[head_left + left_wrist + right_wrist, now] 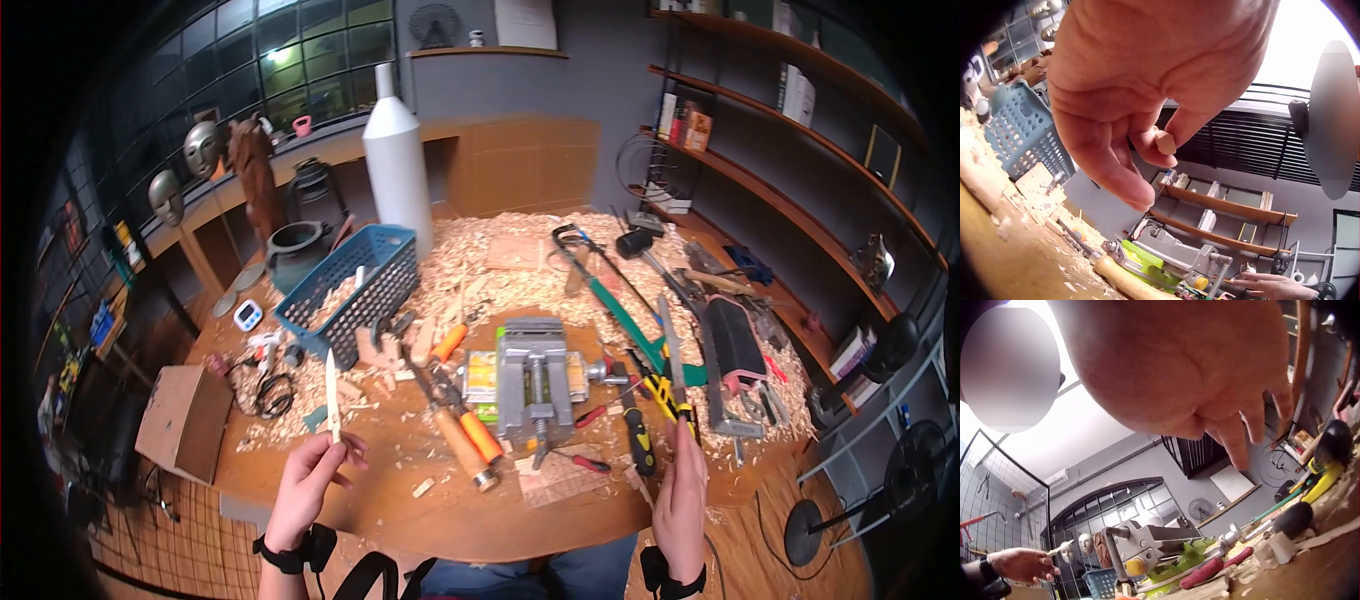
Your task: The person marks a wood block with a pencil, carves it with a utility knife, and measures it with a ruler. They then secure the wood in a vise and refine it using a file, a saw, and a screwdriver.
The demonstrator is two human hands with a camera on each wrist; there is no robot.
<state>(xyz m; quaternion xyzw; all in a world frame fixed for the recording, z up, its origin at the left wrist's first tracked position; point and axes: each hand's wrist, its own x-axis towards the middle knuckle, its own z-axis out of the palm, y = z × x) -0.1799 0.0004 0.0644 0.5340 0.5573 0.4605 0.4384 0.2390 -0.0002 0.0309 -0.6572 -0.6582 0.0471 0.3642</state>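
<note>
A thin pale wooden stick, pointed at the top, stands upright in my left hand, pinched between thumb and fingers above the table's left front. In the left wrist view the blunt end of the stick shows between the fingertips of my left hand. My right hand is held over the front right of the table with fingers fairly straight, near a black and yellow handled tool. In the right wrist view nothing shows in my right hand; its fingers are extended.
A grey vise stands mid-table, with orange-handled chisels to its left and a red-handled tool in front. Behind are a blue basket, a white bottle and wood shavings. Saws and a tool pouch lie right.
</note>
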